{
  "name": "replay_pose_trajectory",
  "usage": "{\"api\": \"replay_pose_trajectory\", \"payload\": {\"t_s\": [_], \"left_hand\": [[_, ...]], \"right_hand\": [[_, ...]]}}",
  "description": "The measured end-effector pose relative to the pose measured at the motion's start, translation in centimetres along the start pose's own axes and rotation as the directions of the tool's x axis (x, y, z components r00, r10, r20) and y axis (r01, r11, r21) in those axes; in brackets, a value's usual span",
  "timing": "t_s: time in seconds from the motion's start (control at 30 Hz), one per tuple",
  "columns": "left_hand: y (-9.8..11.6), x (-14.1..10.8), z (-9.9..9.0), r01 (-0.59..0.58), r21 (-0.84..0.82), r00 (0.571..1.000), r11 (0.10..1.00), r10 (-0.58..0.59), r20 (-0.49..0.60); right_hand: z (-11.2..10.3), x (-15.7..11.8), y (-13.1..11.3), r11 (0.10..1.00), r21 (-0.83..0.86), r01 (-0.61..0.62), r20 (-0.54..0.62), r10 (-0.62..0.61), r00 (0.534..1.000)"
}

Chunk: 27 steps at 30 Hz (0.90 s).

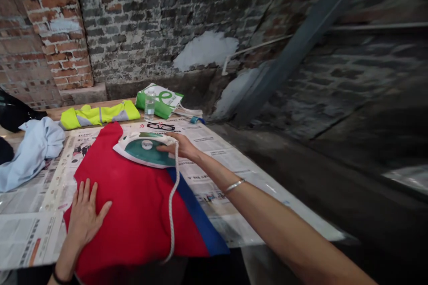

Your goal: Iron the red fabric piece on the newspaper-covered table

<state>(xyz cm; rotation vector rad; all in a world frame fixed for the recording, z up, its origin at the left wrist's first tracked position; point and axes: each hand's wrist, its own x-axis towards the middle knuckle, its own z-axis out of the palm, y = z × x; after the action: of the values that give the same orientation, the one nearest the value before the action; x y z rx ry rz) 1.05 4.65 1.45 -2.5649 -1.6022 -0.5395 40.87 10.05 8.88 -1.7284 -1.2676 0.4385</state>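
A red garment piece (133, 213) with a blue edge band (192, 205) lies spread on the table, its near end hanging over the front edge. My right hand (179, 144) is wrapped round the handle of a white and green clothes iron (145, 150), which rests on the upper part of the red cloth. From the iron's heel a white braided cord (171, 213) runs down across the cloth. Flat on the cloth's left side, with fingers spread, is my left hand (85, 213).
Newspaper (230, 182) under clear plastic covers the table. Behind the cloth are black glasses (161, 126), a clear bottle (150, 106), a green and white bag (162, 99) and a yellow reflective garment (100, 115). Light blue cloth (33, 149) lies left. A brick wall (150, 22) stands beyond.
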Motion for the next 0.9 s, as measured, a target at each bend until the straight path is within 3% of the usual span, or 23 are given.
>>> {"api": "replay_pose_trajectory", "payload": {"t_s": [0.17, 0.27, 0.37, 0.5, 0.67, 0.77, 0.9], "left_hand": [[0.0, 0.1, 0.1, 0.002, -0.016, 1.0, 1.0, -0.002, -0.007], [0.0, 0.1, 0.1, 0.009, -0.028, 1.0, 1.0, -0.01, -0.006], [-0.1, 0.2, 0.2, 0.012, -0.015, 1.0, 1.0, -0.012, 0.0], [-0.2, 0.4, 0.3, 0.014, 0.059, 1.0, 0.998, -0.015, 0.018], [-0.3, 0.5, 0.2, 0.02, 0.078, 0.999, 0.997, -0.024, 0.048], [-0.2, 0.4, 0.4, 0.03, 0.059, 0.998, 0.998, -0.033, 0.044], [-0.1, 0.1, 0.8, 0.044, 0.003, 0.999, 0.999, -0.044, 0.01]], "right_hand": [[-2.9, -7.1, -0.5, 0.947, -0.319, 0.035, 0.032, -0.026, 0.999], [-3.5, -12.1, -1.3, 0.856, -0.507, 0.1, 0.022, -0.103, 0.994], [-3.6, -16.1, -2.4, 0.812, -0.576, 0.099, 0.003, -0.119, 0.993], [-3.4, -18.8, -3.3, 0.898, -0.428, 0.096, 0.011, -0.101, 0.995], [-2.6, -18.8, -2.4, 0.989, -0.074, 0.128, -0.021, -0.13, 0.991], [-1.5, -18.5, -1.8, 0.992, -0.011, 0.126, -0.037, -0.126, 0.991], [0.1, -19.7, -2.2, 0.998, -0.012, 0.06, -0.148, -0.062, 0.987]]}}
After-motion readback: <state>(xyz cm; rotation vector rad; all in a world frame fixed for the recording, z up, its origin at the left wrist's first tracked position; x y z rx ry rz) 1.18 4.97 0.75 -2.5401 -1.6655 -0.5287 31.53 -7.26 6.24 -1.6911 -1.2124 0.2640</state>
